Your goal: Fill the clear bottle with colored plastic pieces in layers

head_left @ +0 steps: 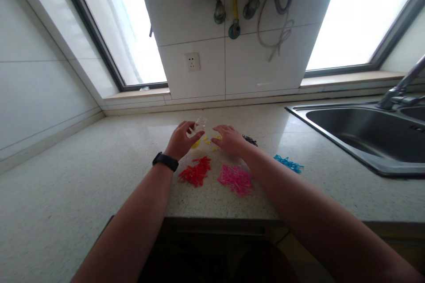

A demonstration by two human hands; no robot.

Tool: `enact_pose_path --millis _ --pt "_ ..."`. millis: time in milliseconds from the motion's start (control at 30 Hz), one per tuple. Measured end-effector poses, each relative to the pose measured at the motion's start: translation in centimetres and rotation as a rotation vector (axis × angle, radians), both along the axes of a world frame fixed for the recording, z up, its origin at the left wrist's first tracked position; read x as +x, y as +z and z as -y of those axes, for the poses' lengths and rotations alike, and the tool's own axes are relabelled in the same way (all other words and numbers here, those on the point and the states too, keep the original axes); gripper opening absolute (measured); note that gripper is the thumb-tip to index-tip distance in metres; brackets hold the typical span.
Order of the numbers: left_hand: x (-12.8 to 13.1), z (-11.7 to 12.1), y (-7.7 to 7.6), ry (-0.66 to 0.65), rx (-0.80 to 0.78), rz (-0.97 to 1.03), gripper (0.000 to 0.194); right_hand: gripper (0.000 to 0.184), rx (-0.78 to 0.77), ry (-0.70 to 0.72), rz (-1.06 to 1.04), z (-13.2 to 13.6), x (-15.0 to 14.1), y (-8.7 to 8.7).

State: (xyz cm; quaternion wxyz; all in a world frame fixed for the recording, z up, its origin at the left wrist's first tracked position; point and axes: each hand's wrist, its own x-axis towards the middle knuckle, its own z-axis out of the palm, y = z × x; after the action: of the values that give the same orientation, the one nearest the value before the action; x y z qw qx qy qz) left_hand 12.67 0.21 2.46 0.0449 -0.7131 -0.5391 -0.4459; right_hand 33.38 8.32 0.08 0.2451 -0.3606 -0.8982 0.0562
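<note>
White ceramic wall tiling (206, 79) backs a pale speckled stone countertop (83, 163); a stainless-steel sink (300, 112) is set into the right side, and a square white plastic socket (192, 62) is mounted above the rear edge.

Left hand (182, 140), with a black wrist-worn device (165, 161) on its wrist, grasps a small transparent plastic container (201, 123) between thumb and fingers; yellow material (195, 144) shows at the lower part of the container; whether the base touches the countertop cannot be determined. Right hand (228, 139) is positioned opposite, just beside the container; its thumb and forefinger are parted, and no held item is visible. Loose small yellow pieces (207, 142) lie between the two hands, nearer the rear edge than the red and pink heaps.

Toward the front edge lie a loose heap of thin red strips (195, 171) and, to its right, a loose heap of thin pink strips (235, 180); a small heap of black strips (249, 140) and a heap of bright blue strips (288, 164) lie beyond the right forearm, toward the sink.

Step in hand, as judged: handling of the yellow pieces at the container; direction of transfer is not evident. Next move calls for a steady left grip, a fine right fingertip pinch, and forearm clearance over the pink heap.
</note>
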Motion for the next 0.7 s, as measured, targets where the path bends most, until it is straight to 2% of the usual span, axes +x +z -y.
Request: enact_pose_path --millis 200,467,700 --pt "0.1 0.0 -0.1 0.018 0.004 -0.002 0.028 0.06 -0.063 -0.02 0.193 0.2 -0.5 -0.3" --pt "0.1 -0.2 -0.2 0.007 0.012 -0.02 0.028 0.049 0.008 0.017 0.261 0.9 -0.5 0.5" --pt "0.1 -0.3 -0.3 0.0 0.008 -0.029 0.028 0.039 0.039 0.031 0.239 0.9 -0.6 0.5"
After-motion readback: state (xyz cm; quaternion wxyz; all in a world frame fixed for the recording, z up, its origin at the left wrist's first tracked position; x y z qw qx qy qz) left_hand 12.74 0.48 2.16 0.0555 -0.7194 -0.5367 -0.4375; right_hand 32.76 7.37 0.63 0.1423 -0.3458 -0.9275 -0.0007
